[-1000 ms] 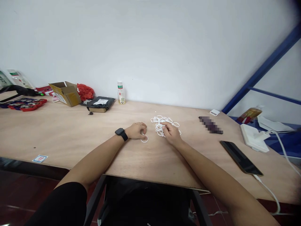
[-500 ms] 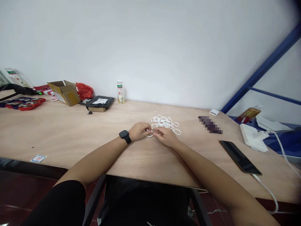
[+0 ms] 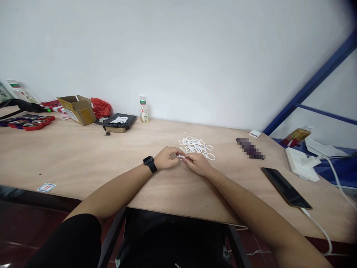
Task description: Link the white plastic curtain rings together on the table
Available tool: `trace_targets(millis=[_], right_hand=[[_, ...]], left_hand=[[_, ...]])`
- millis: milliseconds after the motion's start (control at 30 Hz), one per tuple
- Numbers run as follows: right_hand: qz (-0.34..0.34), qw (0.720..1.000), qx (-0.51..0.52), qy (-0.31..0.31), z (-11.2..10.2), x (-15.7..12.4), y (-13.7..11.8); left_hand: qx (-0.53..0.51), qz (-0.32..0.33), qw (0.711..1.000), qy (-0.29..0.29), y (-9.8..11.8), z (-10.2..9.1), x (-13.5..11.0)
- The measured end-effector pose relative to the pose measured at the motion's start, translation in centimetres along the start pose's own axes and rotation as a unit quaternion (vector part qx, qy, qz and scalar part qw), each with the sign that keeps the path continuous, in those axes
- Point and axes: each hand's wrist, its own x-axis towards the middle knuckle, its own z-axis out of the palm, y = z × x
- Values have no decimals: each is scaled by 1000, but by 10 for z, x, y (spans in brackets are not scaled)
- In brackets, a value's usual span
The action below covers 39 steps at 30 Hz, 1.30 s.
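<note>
My left hand (image 3: 167,158), with a black watch (image 3: 150,163) on its wrist, and my right hand (image 3: 198,163) meet fingertip to fingertip over the wooden table (image 3: 83,160). Both pinch a small white ring (image 3: 181,157) held between them; most of it is hidden by the fingers. Just behind the hands lies a loose pile of white rings (image 3: 196,146) on the table.
A black phone (image 3: 286,187) on a white cable lies at the right, with a white charger block (image 3: 301,163) beyond it. A small bottle (image 3: 143,109) stands by the wall. A cardboard box (image 3: 78,109), a red bag (image 3: 100,108) and a black parcel (image 3: 117,122) sit at the back left.
My left hand lifted a ring off the table and my right hand left the pile; the two came together, and now both pinch the ring between them.
</note>
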Motion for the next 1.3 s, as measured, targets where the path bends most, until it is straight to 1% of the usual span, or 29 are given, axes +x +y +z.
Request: trace_targets(millis=[233, 367, 533, 767, 933, 1033, 1100, 1167, 1233, 1300], right_hand=[[-2, 1000, 10, -7, -2, 0, 0], [-23, 1000, 8, -16, -1, 0, -1], [-48, 998, -5, -37, 0, 1, -1], [-46, 998, -17, -43, 0, 1, -1], [-37, 999, -7, -31, -1, 2, -1], [-40, 999, -19, -28, 1, 2, 0], [-44, 998, -28, -19, 3, 1, 3], [-40, 999, -35, 2, 3, 2, 7], [-30, 998, -42, 42, 1, 3, 13], [-16, 992, -58, 107, -4, 6, 21]], left_hand=[[24, -9, 1000, 3, -1, 1, 0], [39, -1, 999, 7, -1, 3, 2], [36, 15, 999, -22, -3, 3, 3], [-6, 36, 998, -52, -6, 2, 4], [-60, 0, 997, -47, -12, 5, 4], [-76, -17, 996, -41, -15, 7, 4], [-68, -18, 997, -32, -16, 8, 3], [-34, -8, 999, -18, -15, 8, 3], [24, 12, 1000, 0, -16, 7, 2], [83, 30, 996, 13, -19, 4, 2]])
